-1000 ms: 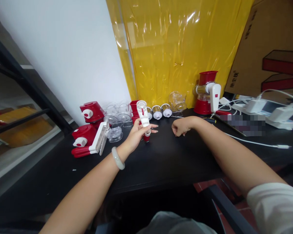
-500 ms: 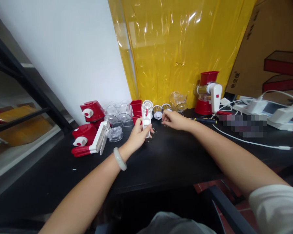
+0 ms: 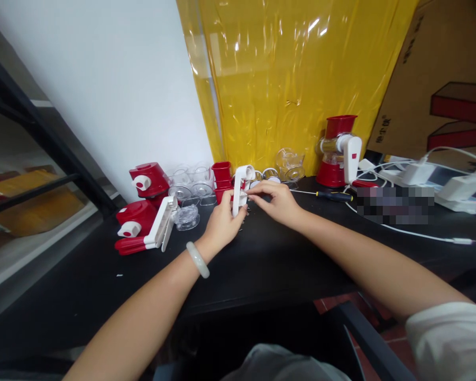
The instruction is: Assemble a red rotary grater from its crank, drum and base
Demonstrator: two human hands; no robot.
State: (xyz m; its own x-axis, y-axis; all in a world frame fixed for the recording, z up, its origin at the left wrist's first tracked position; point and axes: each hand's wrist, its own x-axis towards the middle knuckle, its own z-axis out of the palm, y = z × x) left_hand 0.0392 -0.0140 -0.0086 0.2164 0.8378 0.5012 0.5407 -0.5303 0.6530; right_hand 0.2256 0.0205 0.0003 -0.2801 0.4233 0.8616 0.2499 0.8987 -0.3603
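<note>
My left hand (image 3: 222, 222) is closed around a white plastic crank handle casing (image 3: 237, 194), held upright with its hollow side turned to the right. A bit of red shows inside the casing. My right hand (image 3: 276, 202) is at that hollow side, thumb and forefinger pinched together close to it; whatever they hold is too small to make out. Behind the hands stand red square hoppers (image 3: 222, 174) and metal grater drums (image 3: 270, 174), partly covered by my fingers. A few tiny dark pieces lie on the table below the casing.
Red grinder bases (image 3: 137, 218), more white handle parts (image 3: 161, 222) and clear plastic housings (image 3: 190, 188) stand at the left. On the right are an assembled rotary grater (image 3: 339, 153), a screwdriver (image 3: 335, 196), white cables and power strips (image 3: 460, 198) on the black table (image 3: 262, 264).
The casing has been turned in my left hand, so its hollow side faces right instead of towards me. My right hand has moved left, up to the casing.
</note>
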